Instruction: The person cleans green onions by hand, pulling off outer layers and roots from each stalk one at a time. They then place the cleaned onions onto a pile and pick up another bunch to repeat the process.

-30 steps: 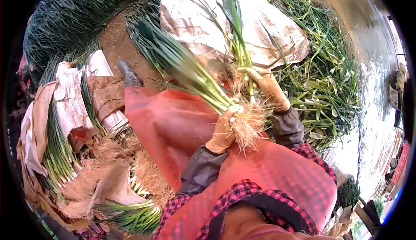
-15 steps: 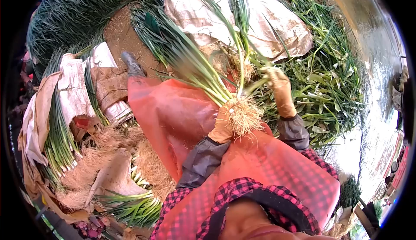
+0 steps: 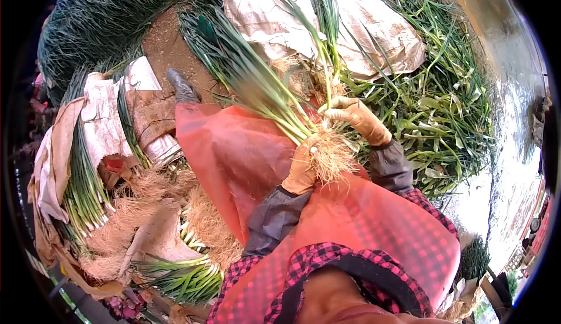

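Observation:
My gloved left hand [image 3: 300,169] is wrapped round the lower end of a bunch of green onions [image 3: 274,111] over my lap. Its pale stringy roots [image 3: 332,157] hang beside the fingers, and the long leaves slant up to the left. Just above those roots, my gloved right hand [image 3: 356,119] has its fingers closed on an upright green onion stalk [image 3: 327,70]. Some of the stalk's lower end is hidden by the roots and fingers. An orange-red apron [image 3: 222,148] lies under both hands.
To the right spreads a heap of loose green leaves [image 3: 435,125]. A pale sack [image 3: 374,23] lies beyond my hands. On the left are more green onions [image 3: 87,192] with wrapped sacking [image 3: 108,113], and root masses [image 3: 213,224]. Dark green onion tops [image 3: 99,29] are piled at upper left.
My right hand has moved left from beside the leaf heap and closed on the upright stalk near the bunch. My left hand keeps its hold, almost still.

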The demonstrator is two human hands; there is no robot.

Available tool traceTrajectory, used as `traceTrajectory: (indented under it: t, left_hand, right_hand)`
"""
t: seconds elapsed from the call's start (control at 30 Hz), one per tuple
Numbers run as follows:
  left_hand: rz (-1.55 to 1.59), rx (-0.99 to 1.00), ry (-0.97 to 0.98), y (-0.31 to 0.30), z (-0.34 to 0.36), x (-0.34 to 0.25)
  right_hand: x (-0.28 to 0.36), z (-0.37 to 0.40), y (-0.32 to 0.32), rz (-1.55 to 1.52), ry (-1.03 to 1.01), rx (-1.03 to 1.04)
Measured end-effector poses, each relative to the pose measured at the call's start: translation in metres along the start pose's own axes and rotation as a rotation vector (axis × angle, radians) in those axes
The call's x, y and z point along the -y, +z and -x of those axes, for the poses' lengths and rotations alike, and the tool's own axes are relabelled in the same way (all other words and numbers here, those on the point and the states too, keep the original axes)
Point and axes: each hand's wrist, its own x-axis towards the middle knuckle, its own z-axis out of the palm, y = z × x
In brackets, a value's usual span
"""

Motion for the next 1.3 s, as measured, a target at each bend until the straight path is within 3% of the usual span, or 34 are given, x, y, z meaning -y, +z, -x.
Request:
traceTrajectory:
  t: [0.1, 0.17, 0.23, 0.3, 0.37, 0.43, 0.47, 0.53, 0.57, 0.63, 0.7, 0.73, 0.8, 0.83, 0.87, 0.9, 1.0, 1.07, 1.1, 1.13, 1.17, 1.2, 1.23, 1.27, 1.3]
  left_hand:
    - [0.049, 0.023, -0.013, -0.015, -0.009, 0.001]
    - [-0.034, 0.093, -0.061, -0.012, -0.012, -0.002]
    - [-0.004, 0.095, -0.039, 0.002, -0.003, -0.007]
    - [0.070, 0.120, 0.006, 0.020, 0.006, -0.013]
    - [0.167, 0.062, -0.054, 0.019, 0.012, -0.011]
    - [0.105, 0.028, 0.021, 0.027, 0.014, -0.010]
    - [0.038, 0.119, 0.006, 0.012, 0.009, -0.010]
    - [0.053, 0.065, -0.041, 0.006, 0.008, -0.007]
    - [0.074, 0.018, -0.073, 0.002, 0.006, -0.006]
    - [-0.257, 0.200, 0.143, -0.015, 0.008, -0.001]
    - [0.138, 0.258, -0.023, -0.004, 0.011, -0.008]
    - [0.044, -0.134, -0.010, 0.047, 0.030, -0.018]
    - [0.167, 0.184, 0.055, 0.026, 0.019, -0.018]
    - [0.237, 0.322, 0.050, 0.024, 0.023, -0.025]
    - [0.294, 0.447, 0.019, 0.027, 0.024, -0.030]
    - [0.258, 0.441, 0.052, 0.035, 0.030, -0.032]
    - [0.231, 0.542, 0.080, 0.049, 0.030, -0.037]
    - [0.190, 0.615, 0.070, 0.064, 0.030, -0.044]
    - [0.133, 0.504, 0.124, 0.072, 0.033, -0.046]
    - [0.119, 0.667, 0.146, 0.068, 0.029, -0.049]
    - [0.107, 0.827, 0.170, 0.059, 0.025, -0.050]
    - [0.259, 0.972, 0.252, 0.038, 0.023, -0.044]
    - [0.174, 0.953, 0.240, 0.037, 0.033, -0.053]
    - [0.187, 0.841, 0.271, 0.035, 0.034, -0.053]
    - [0.205, 0.724, 0.312, 0.034, 0.035, -0.050]
  right_hand:
    - [0.000, 0.000, 0.007, 0.193, 0.051, -0.160]
    - [-0.002, 0.003, 0.021, 0.542, -0.271, -0.172]
    - [0.006, 0.005, 0.031, 0.413, -0.396, -0.122]
    - [0.023, 0.000, 0.012, 0.159, -0.259, -0.343]
    - [-0.011, -0.024, -0.018, -0.114, -0.019, -0.628]
    - [-0.035, -0.059, -0.020, -0.083, 0.142, -0.385]
    - [-0.039, -0.071, -0.007, -0.226, 0.246, -0.256]
    - [-0.068, -0.106, 0.006, -0.472, 0.338, 0.023]
    - [-0.075, -0.124, 0.015, -0.518, 0.363, -0.033]
    - [-0.087, -0.146, 0.020, -0.566, 0.385, -0.091]
    - [-0.098, -0.158, 0.006, 0.710, -0.752, -0.236]
    - [-0.086, -0.152, 0.002, 0.416, -0.601, -0.170]
    - [-0.057, -0.139, -0.003, -0.266, -0.328, -0.160]
    - [-0.052, -0.137, -0.011, -0.753, -0.150, -0.075]
    - [-0.040, -0.136, -0.011, -0.956, -0.185, -0.062]
    - [-0.027, -0.135, -0.011, -1.158, -0.220, -0.043]
    - [0.014, -0.129, -0.017, -1.222, -0.272, -0.059]
    - [0.030, -0.137, -0.028, -1.201, -0.410, 0.077]
    - [0.037, -0.139, -0.030, -1.253, -0.373, -0.032]
    - [0.051, -0.135, -0.033, -1.450, -0.317, -0.070]
    - [0.045, -0.156, -0.089, -1.506, -0.388, -0.341]
    - [0.012, -0.155, -0.146, -0.688, -0.344, -0.791]
    - [-0.022, -0.147, -0.189, 0.173, -0.262, -1.125]
    - [-0.041, -0.142, -0.206, 0.706, -0.415, -1.268]
    - [-0.073, -0.151, -0.231, 0.982, -0.454, -1.176]
